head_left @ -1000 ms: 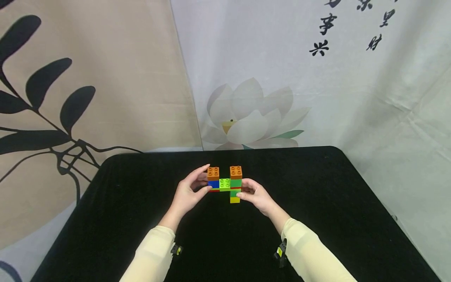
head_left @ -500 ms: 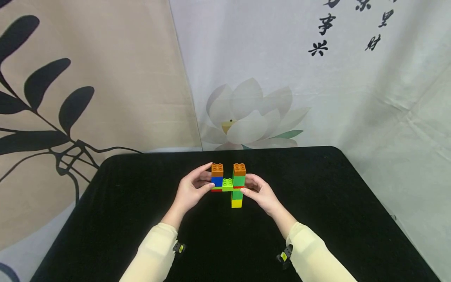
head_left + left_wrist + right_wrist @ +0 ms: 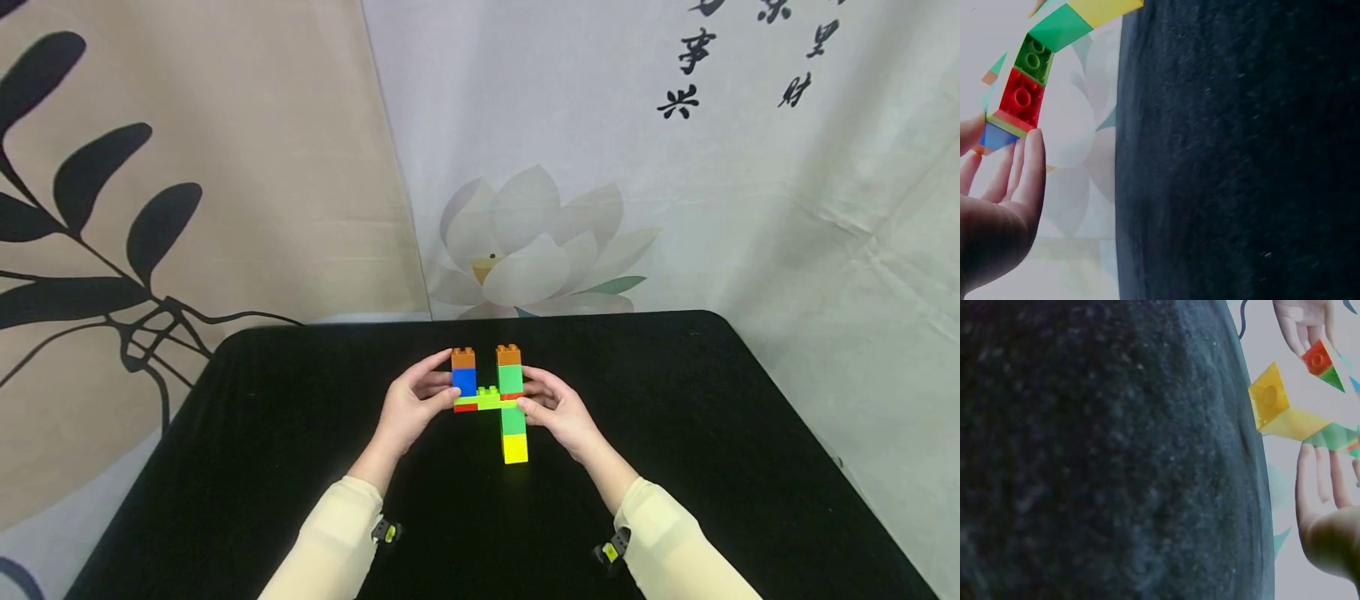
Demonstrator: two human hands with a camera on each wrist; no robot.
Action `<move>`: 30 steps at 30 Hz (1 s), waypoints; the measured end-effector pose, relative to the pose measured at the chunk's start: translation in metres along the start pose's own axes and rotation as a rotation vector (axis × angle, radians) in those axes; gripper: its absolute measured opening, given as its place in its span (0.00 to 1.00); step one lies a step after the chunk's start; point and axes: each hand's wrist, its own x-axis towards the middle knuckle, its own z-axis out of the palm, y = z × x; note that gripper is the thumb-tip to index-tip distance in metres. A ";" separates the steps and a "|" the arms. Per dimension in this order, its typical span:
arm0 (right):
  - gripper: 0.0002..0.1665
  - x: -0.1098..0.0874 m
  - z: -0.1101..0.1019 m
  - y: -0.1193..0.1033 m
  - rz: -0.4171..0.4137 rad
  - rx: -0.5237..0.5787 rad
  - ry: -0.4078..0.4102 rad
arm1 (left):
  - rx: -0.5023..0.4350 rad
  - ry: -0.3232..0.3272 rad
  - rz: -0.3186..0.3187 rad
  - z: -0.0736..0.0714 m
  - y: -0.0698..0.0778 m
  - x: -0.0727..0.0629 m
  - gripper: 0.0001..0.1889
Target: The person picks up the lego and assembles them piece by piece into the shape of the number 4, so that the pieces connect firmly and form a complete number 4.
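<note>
Both hands hold one toy building-brick structure [image 3: 487, 402] in front of the body. Two orange bricks top its columns: one above a blue brick [image 3: 464, 382] on the left, the other above a green brick [image 3: 511, 379] on the right. A lime-green plate joins them, and a yellow brick [image 3: 515, 448] ends the longer right column. My left hand [image 3: 405, 408] pinches the left column at the blue brick. My right hand [image 3: 558, 412] grips the right column around the green bricks. The left wrist view shows the hollow underside of a red brick [image 3: 1022, 97].
A black cloth-covered table [image 3: 480, 517] lies below the hands. Behind it hangs a pale cloth backdrop [image 3: 787, 208] printed with leaves, a lotus and characters. Small dark devices with yellow-green patches sit at both sleeve cuffs.
The brick structure has shifted slightly right and tipped, so its studded tops show less and the yellow brick shows more. Both hands have moved with it; the right hand's grip sits a little higher on its column.
</note>
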 end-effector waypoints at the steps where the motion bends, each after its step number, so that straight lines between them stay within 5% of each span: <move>1: 0.34 0.000 0.000 0.000 0.009 -0.004 0.001 | -0.018 0.004 -0.018 0.001 -0.001 0.000 0.30; 9: 0.36 -0.003 0.003 0.005 0.055 -0.016 0.017 | -0.081 0.020 -0.111 0.009 -0.007 -0.002 0.29; 30: 0.31 -0.002 0.008 0.014 0.169 -0.054 0.100 | -0.056 0.027 -0.251 0.020 -0.019 -0.006 0.30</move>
